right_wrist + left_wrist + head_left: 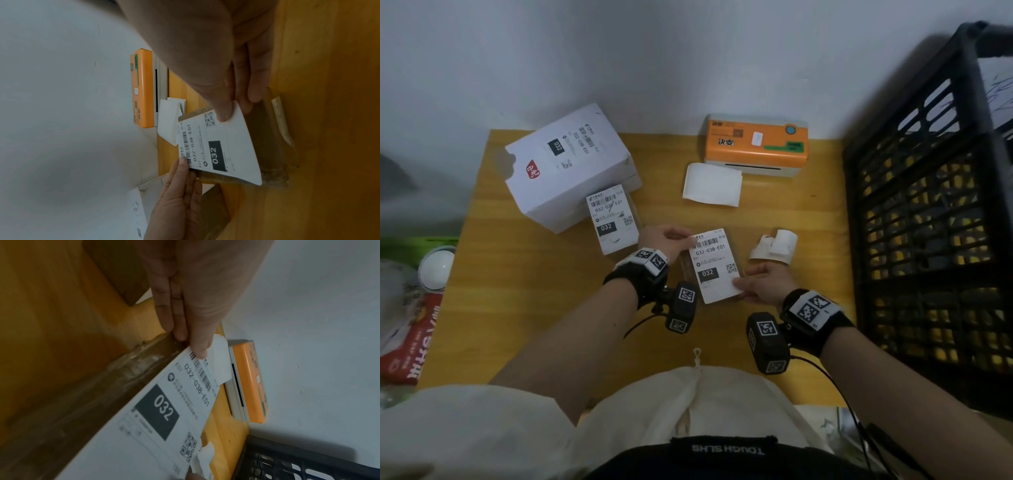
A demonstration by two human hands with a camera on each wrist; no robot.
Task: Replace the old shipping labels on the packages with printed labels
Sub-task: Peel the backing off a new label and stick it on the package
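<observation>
At the centre of the frame the printed label (714,265) is pinched by opposite corners in the left hand (666,240) and right hand (763,286) over the brown package (265,138) on the desk (551,308); uneven lowering could leave it skewed or wrinkled.

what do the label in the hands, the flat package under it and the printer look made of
Printed label: matte white paper, likely adhesive-backed; it bends where the left hand and right hand pinch its corners.
Flat package: brown, probably cardboard or kraft paper under glossy clear tape, judging by the shiny streaks.
Printer: smooth moulded plastic, orange top over a pale base.
</observation>
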